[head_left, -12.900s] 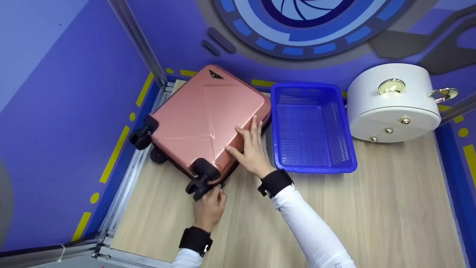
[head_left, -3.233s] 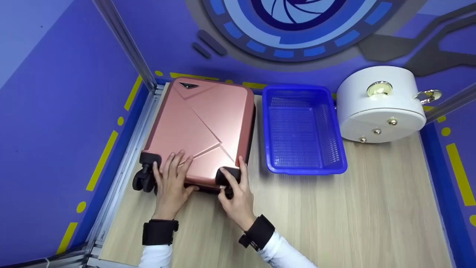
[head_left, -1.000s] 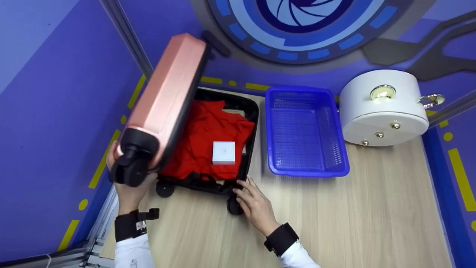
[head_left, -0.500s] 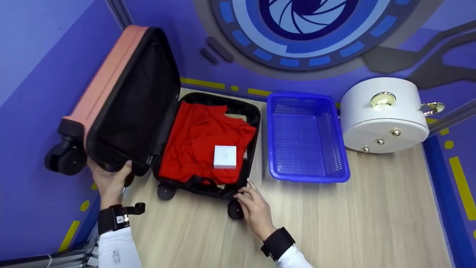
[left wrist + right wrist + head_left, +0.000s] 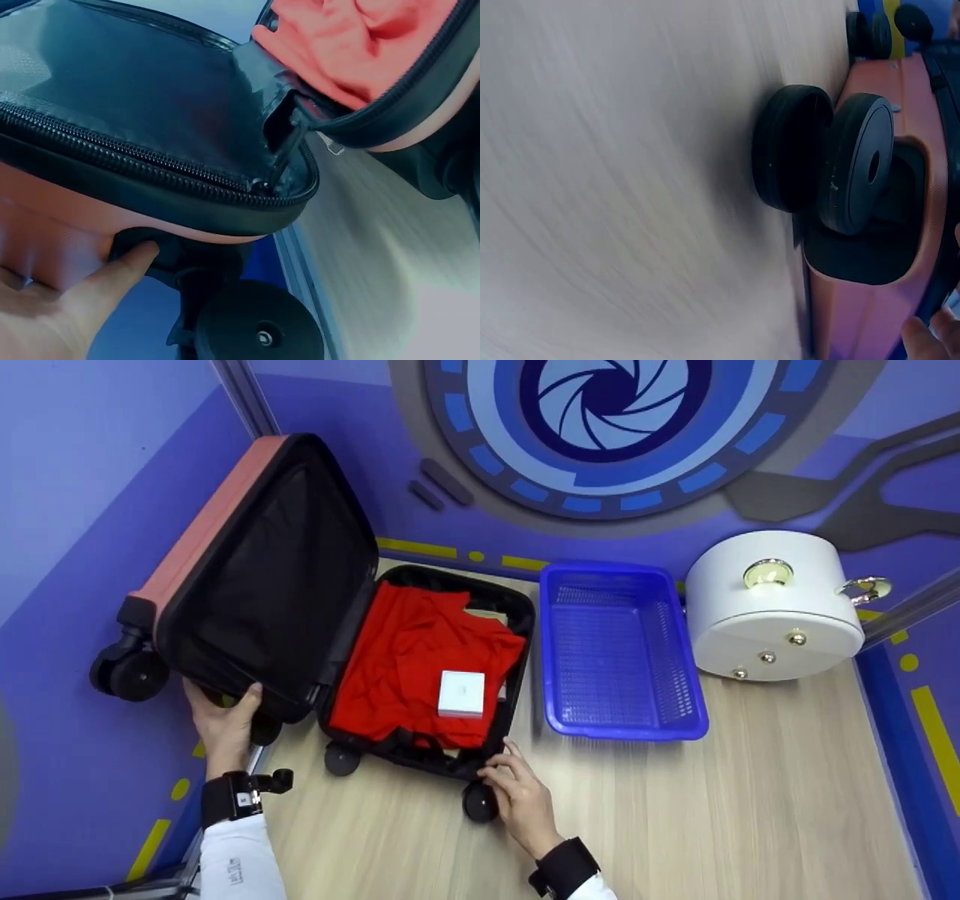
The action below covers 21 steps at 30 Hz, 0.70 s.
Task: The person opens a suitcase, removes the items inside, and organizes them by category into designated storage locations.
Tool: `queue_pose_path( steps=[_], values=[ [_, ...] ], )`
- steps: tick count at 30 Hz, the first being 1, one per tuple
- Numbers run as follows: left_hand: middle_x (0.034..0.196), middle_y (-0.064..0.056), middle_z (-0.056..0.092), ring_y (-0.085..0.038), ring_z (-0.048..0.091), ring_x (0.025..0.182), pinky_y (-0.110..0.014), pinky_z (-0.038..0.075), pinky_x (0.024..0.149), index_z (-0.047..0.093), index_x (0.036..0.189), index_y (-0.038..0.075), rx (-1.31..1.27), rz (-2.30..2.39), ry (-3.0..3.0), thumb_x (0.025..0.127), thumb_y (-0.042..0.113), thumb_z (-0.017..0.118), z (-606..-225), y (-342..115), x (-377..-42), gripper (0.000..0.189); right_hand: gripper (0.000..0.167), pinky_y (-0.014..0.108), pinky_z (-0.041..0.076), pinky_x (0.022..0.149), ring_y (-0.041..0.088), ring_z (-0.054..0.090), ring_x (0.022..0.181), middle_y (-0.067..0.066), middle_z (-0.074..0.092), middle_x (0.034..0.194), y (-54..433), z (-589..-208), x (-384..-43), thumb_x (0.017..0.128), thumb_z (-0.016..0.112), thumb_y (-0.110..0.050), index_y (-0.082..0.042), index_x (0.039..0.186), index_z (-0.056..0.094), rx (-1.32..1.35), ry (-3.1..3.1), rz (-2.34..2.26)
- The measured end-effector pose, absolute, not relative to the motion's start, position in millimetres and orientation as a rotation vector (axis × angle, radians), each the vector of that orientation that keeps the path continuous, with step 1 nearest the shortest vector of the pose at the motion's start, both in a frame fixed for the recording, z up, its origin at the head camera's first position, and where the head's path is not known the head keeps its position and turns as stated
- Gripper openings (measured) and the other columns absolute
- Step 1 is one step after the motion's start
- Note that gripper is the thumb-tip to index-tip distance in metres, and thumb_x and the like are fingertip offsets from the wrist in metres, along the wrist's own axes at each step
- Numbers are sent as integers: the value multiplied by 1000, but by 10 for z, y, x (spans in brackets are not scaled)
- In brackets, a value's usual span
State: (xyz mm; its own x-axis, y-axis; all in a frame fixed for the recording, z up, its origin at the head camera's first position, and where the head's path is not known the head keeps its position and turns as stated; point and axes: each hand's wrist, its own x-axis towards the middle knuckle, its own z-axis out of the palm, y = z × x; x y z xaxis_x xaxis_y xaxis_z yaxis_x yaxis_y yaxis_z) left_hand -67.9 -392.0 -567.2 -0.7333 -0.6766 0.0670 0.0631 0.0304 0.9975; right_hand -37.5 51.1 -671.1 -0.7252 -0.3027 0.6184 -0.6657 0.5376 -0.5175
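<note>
A pink hard-shell suitcase (image 5: 217,529) lies opened out, its black-lined lid (image 5: 277,577) tilted up at the left. My left hand (image 5: 223,727) holds the lid's lower edge beside a wheel; in the left wrist view its thumb (image 5: 112,289) lies on the black wheel mount, and its other fingers are mostly hidden by the shell. Inside the base are a red cloth garment (image 5: 405,652) and a small white box (image 5: 461,694) on top of it. My right hand (image 5: 525,806) rests its fingertips on the base's near right corner, above a black wheel (image 5: 480,802).
A blue plastic basket (image 5: 551,660) stands right of the suitcase. Farther right, a white round case (image 5: 810,577) with gold handles and studs lies on its side. Purple panels (image 5: 330,405) close off the back and sides. The wooden floor (image 5: 675,817) stretches in front.
The suitcase was shut and turned askew at first, then squared up. My left hand has swung its lid up and left, uncovering the red garment and white box. My right hand stayed at the corner lately.
</note>
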Motion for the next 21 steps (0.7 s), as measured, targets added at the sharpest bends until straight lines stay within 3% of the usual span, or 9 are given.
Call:
queue_pose_path(
  steps=[2,6,9,14,21],
  values=[
    [172,-3,19,-9,22,151,-14,21,116,10,168,24,656,-1818,-1712,86,-2,76,-5674,-3934,-680,109,18,38,59,88,38,61,130,1,70,111,537,-6703,-384,85,80,-1,-15,97,81,766,-2341,1066],
    [173,1,14,-17,30,148,-20,44,100,5,168,35,759,-1929,-1623,93,3,74,-5658,-3947,-661,107,18,38,60,83,37,63,128,0,71,110,552,-6699,-410,83,82,-2,-16,96,82,753,-2336,1061],
    [173,4,11,-19,32,147,-24,47,99,3,167,41,824,-1954,-1589,95,8,73,-5674,-3957,-651,105,21,38,60,83,37,63,127,0,71,111,559,-6701,-410,83,82,-1,-16,97,82,760,-2337,1054],
    [173,5,9,-13,24,151,-29,31,119,1,165,45,817,-1962,-1562,98,10,67,-5703,-3956,-655,100,24,39,60,84,38,64,126,1,72,111,565,-6695,-404,84,78,3,-16,98,81,760,-2349,1058],
    [174,4,-4,-4,10,153,-16,14,120,-11,166,33,755,-1844,-1651,100,12,59,-5737,-3796,-661,98,28,38,59,87,38,62,129,1,71,115,583,-6723,-387,83,80,6,-16,101,81,752,-2362,1073]
  ],
)
